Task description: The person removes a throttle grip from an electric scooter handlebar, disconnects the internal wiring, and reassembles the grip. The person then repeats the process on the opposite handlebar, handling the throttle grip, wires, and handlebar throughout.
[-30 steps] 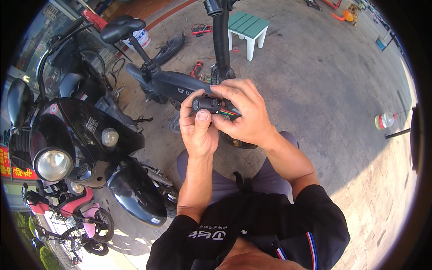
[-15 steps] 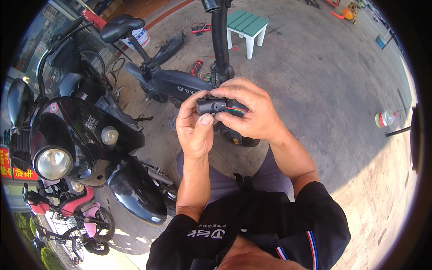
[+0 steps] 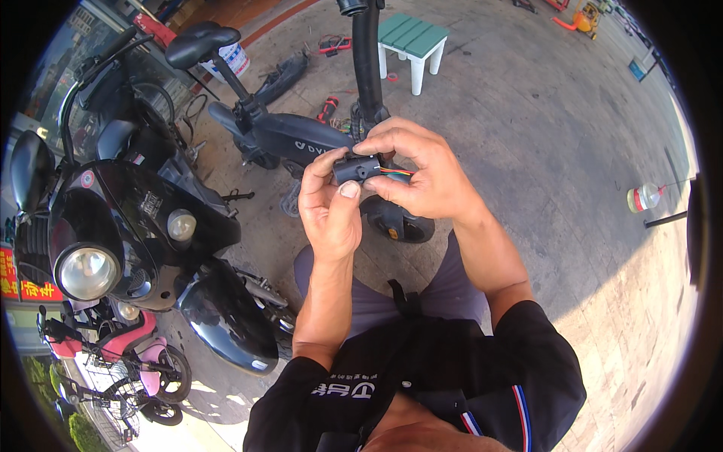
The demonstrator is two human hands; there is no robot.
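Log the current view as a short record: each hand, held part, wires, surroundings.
Left hand: thumb and fingers gripping the black cylindrical part
Right hand: fingers and thumb on its wired end
Wires: several, coloured, leaving the part toward the right palm
Beyond the hands: black bike, green-topped stool
Person's left: black scooter

This looks like an outdoor two-wheeler repair spot on open paving: a black scooter and a pink bike stand at left, with a small bike, exposed wires and a red meter farther off.
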